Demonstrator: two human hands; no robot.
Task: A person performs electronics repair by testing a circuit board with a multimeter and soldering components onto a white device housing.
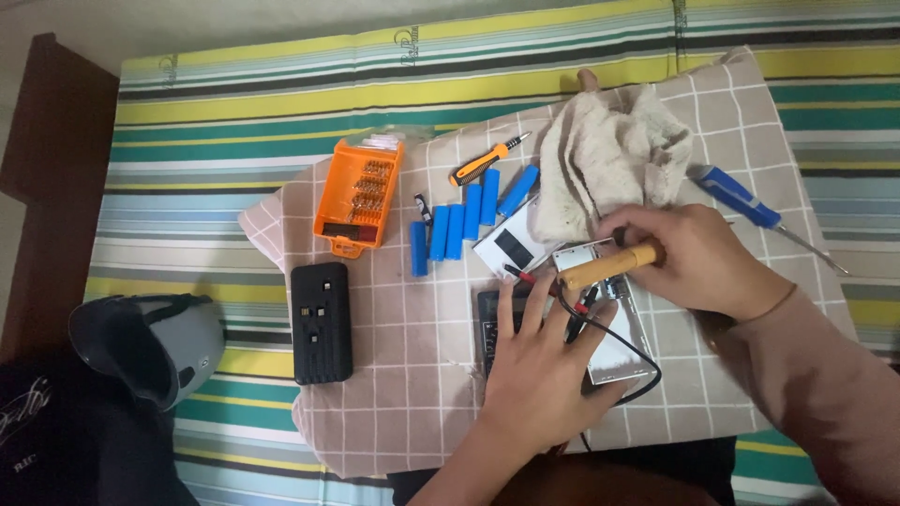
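At the far left a grey helmet (pixel 150 345) lies on the striped sheet (pixel 281 103), beside a dark wooden edge (pixel 47 169); over the sheet is spread a beige checked cloth (pixel 403 375), and everything else rests on that. Near its left side a black power bank case (pixel 322 322) lies flat, and just above it an orange screwdriver-bit box (pixel 359 196) stands open with its rows of bits showing; to the right, five blue cylindrical battery cells (pixel 457 225) lie side by side, four roughly upright and the last tilted, with a small orange-handled screwdriver (pixel 487 161) above them. Next comes a white casing panel (pixel 509 245) with a dark window, partly under a crumpled off-white rag (pixel 609 155).

The left hand (pixel 542 370) lies flat, palm down, fingers (pixel 525 314) spread wide over a dark multimeter (pixel 489 319), holding nothing closed in its grip; red and black probe leads (pixel 600 328) run out from beneath it. Just beside it, the right hand (pixel 698 258) has its fingers (pixel 633 225) curled tight around the wooden handle of a soldering iron (pixel 609 267), whose tip end points left over the open silver power bank shell (pixel 614 351) at the cloth's centre right; a blue-handled screwdriver (pixel 741 199) lies well apart at the far right.
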